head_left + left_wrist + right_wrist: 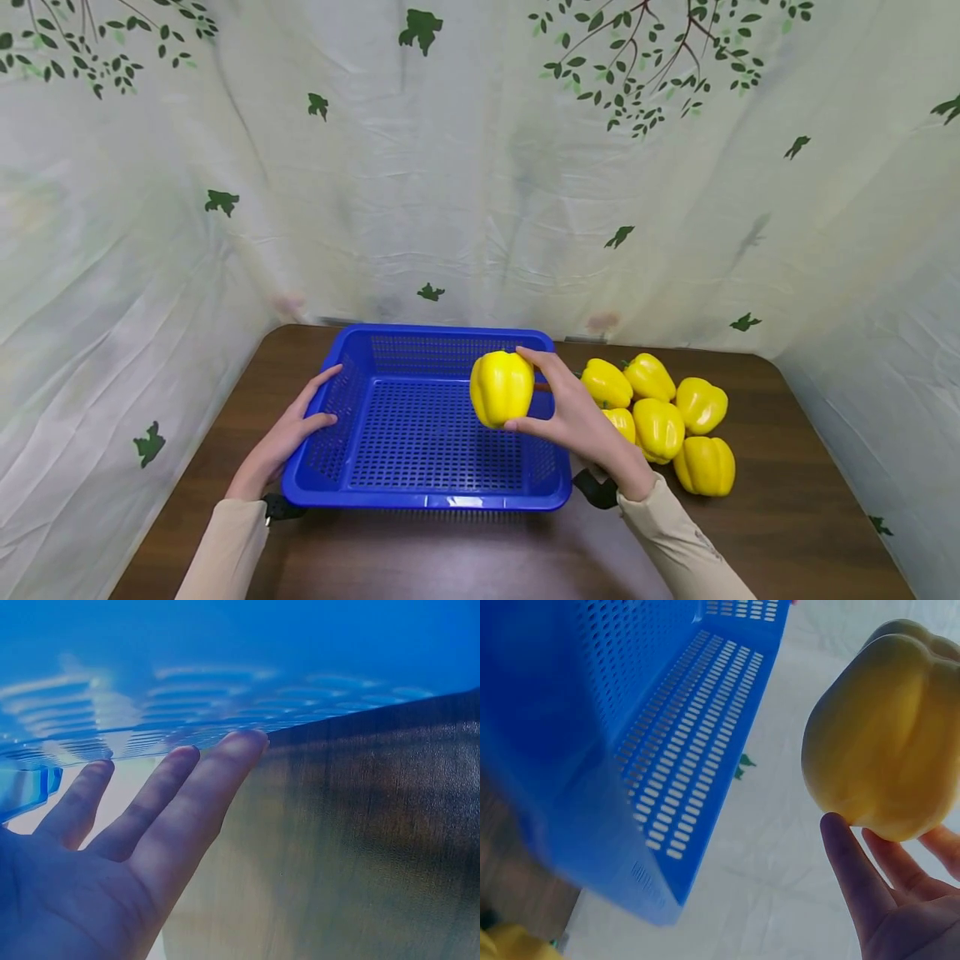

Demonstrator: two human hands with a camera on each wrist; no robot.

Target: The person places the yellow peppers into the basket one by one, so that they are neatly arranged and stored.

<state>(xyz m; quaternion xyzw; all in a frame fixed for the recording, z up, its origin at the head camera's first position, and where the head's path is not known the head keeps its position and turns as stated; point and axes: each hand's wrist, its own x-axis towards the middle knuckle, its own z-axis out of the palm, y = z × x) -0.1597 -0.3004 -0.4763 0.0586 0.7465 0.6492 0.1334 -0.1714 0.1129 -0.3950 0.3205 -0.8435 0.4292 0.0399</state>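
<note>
A yellow bell pepper (502, 389) hangs over the right part of a blue plastic basket (420, 501). My right hand (583, 413) pinches that pepper between thumb and fingers. Seen from the right wrist, the pepper (889, 731) stands clear of the basket's wall (697, 742). At the basket's left side my left hand (288, 433) holds the rim, with thumb and a finger showing on the inner side. From the left wrist, several fingers of the left hand (142, 832) touch the basket's outer wall from below.
Several more yellow bell peppers (659, 428) lie in a group on the brown wooden table (787, 500), right of the basket. Behind and beside the table hangs a pale curtain (480, 183) with printed leaves.
</note>
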